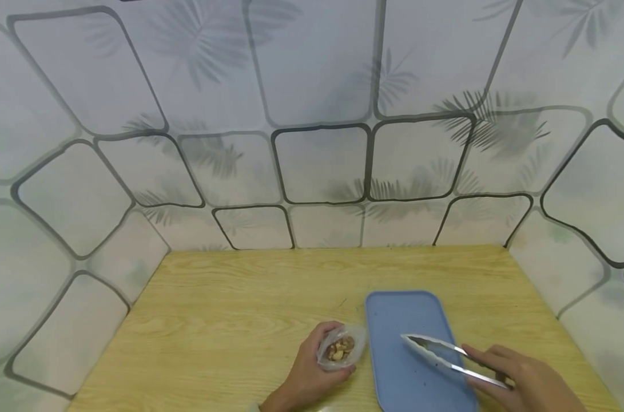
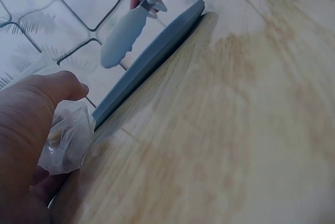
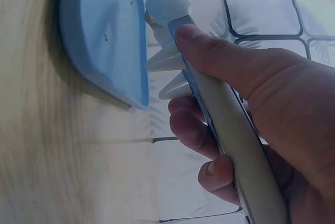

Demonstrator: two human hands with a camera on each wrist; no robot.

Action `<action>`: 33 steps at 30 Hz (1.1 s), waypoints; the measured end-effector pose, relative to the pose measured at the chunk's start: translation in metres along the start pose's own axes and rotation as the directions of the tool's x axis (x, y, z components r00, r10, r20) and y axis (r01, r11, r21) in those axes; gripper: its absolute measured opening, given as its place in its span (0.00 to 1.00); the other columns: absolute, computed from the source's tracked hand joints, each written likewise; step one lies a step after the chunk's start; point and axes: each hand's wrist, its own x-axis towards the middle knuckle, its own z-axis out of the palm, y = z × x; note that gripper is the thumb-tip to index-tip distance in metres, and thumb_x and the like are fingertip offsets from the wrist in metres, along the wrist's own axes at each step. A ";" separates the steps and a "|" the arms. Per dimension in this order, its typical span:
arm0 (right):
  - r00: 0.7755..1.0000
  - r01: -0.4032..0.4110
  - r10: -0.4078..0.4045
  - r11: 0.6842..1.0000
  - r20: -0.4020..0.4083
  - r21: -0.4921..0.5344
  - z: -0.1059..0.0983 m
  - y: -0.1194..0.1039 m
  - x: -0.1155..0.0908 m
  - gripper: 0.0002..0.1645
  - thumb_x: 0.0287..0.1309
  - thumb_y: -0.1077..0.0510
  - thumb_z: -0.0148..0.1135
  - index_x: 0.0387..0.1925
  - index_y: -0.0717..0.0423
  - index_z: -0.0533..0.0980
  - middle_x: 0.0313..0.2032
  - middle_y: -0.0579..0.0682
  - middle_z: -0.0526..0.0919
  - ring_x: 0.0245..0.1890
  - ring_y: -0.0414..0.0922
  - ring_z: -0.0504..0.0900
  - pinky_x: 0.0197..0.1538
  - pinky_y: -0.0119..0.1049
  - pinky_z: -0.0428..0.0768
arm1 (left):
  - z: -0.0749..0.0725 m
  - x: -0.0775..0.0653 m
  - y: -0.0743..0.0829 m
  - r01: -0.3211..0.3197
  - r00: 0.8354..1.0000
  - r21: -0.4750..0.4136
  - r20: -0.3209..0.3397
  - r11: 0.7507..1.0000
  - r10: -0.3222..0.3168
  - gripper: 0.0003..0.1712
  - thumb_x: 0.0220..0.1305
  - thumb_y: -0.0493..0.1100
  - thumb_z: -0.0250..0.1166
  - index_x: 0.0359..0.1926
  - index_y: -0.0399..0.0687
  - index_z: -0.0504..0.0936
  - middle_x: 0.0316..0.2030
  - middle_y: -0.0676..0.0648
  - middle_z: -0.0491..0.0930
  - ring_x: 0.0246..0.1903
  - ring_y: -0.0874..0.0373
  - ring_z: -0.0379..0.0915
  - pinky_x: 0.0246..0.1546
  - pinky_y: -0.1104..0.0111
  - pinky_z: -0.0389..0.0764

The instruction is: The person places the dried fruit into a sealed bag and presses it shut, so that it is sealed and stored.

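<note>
My left hand [image 1: 303,369] holds a clear plastic bag [image 1: 360,342] upright, fingers and thumb curled round its sides. Through the bag's open mouth, nuts [image 1: 341,348] show brown and pale. In my right hand [image 1: 530,375] is a pair of metal tongs [image 1: 484,377] with pale, scalloped tips, gripped by the arms. The tips hover above a blue rectangular tray [image 1: 404,315], slightly apart in the head view. Whether they pinch anything I cannot tell. In the right wrist view, the thumb [image 3: 191,35] presses along one tong arm.
The tray lies just right of the bag and has a few small dark specks. Both stand on a wood-grain table [image 1: 214,309]. Patterned wall panels [image 1: 319,166] rise behind the table and along its left and right sides.
</note>
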 end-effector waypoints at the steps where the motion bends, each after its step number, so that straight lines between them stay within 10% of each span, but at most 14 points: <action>1: 1.000 0.017 -0.017 1.000 -0.026 -0.002 0.000 -0.002 0.000 0.33 0.53 0.46 0.85 0.61 0.48 0.88 0.33 0.22 0.73 0.27 0.21 0.61 0.28 0.27 0.64 | 0.000 0.000 0.000 0.000 1.000 0.000 0.000 1.000 0.000 0.42 0.59 0.43 0.83 0.71 0.59 0.74 0.61 0.51 0.83 0.57 0.61 0.79 0.64 0.69 0.77; 16: 0.984 0.063 -0.060 0.998 -0.167 0.016 -0.010 -0.031 0.016 0.34 0.47 0.50 0.87 0.59 0.43 0.89 0.36 0.24 0.81 0.27 0.20 0.63 0.27 0.25 0.65 | 0.000 0.000 -0.001 -0.027 1.000 0.009 0.003 1.000 0.026 0.41 0.59 0.43 0.83 0.71 0.58 0.74 0.60 0.50 0.84 0.55 0.61 0.79 0.62 0.69 0.78; 33: 0.892 0.355 -0.313 0.932 -0.326 0.077 -0.008 -0.069 0.057 0.36 0.47 0.48 0.87 0.62 0.41 0.88 0.38 0.33 0.87 0.29 0.19 0.68 0.28 0.15 0.67 | 0.001 0.000 -0.005 -0.065 0.998 0.012 -0.007 0.998 0.065 0.41 0.59 0.43 0.84 0.70 0.60 0.74 0.59 0.49 0.85 0.55 0.62 0.79 0.60 0.69 0.78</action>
